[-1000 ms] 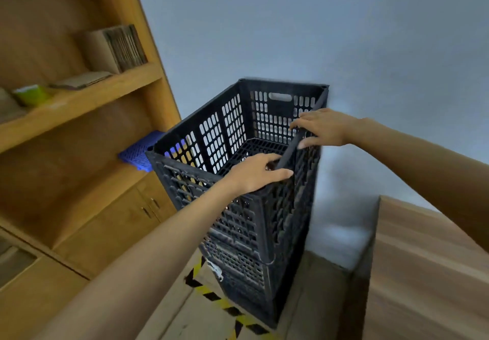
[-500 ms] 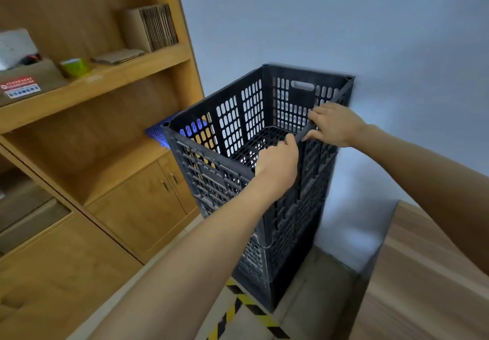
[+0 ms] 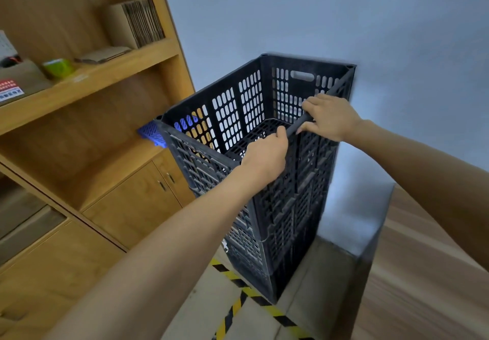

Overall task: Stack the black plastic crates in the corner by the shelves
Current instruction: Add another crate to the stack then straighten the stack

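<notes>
A stack of black plastic crates (image 3: 288, 207) stands in the corner, between the wooden shelves and the grey wall. The top crate (image 3: 238, 112) is open and empty, with slotted walls and a handle hole in its far side. My left hand (image 3: 266, 158) grips the near right part of its rim, fingers curled over the edge. Further along the same rim, my right hand (image 3: 329, 117) holds the edge with its fingers wrapped over it. The lower crates show only their right and front sides.
Wooden shelves (image 3: 87, 80) with cupboard doors stand on the left and hold cardboard, a green tape roll and a blue crate (image 3: 152, 133). Yellow-black tape (image 3: 238, 286) marks the floor. A wooden tabletop (image 3: 423, 273) is at the right.
My left hand has turned from lying over the rim to gripping it. Both hands stay on the top crate's right rim. The view has shifted, showing more of the shelves and floor.
</notes>
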{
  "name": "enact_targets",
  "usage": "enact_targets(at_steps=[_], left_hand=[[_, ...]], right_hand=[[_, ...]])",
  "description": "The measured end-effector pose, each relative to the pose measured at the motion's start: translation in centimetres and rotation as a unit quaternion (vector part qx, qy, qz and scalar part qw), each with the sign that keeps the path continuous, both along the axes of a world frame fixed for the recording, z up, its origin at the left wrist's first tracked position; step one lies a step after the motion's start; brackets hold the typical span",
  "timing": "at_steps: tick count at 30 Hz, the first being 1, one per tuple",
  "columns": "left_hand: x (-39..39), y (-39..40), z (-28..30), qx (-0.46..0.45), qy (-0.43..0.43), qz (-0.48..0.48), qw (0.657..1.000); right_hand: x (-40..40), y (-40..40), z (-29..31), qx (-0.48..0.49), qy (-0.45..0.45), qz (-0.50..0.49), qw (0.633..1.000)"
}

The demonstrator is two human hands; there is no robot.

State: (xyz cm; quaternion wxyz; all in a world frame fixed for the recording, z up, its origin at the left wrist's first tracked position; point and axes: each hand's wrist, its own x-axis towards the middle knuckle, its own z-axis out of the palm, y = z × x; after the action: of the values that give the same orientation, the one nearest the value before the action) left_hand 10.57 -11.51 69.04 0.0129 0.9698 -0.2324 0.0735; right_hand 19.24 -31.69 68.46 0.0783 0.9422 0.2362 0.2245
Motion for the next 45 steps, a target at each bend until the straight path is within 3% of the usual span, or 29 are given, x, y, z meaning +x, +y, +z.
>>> enact_targets(at_steps=[15, 30, 45], left_hand=[[-1.0, 4.6, 0.1, 0.007, 0.004, -0.097, 0.995], [-0.6, 5.4, -0.3, -0.010, 0.010, -0.113, 0.994], [-1.1, 5.7, 0.1, -0.007, 0.019, -0.081, 0.997]], right_hand=[[-4.1, 2.6, -0.2, -0.033, -0.044, -0.054, 0.997], [-5.2, 4.1, 0.4, -0.044, -0.005, -0.107, 0.993], [-4.6, 3.8, 0.7, -0.080, -0.003, -0.059, 0.995]])
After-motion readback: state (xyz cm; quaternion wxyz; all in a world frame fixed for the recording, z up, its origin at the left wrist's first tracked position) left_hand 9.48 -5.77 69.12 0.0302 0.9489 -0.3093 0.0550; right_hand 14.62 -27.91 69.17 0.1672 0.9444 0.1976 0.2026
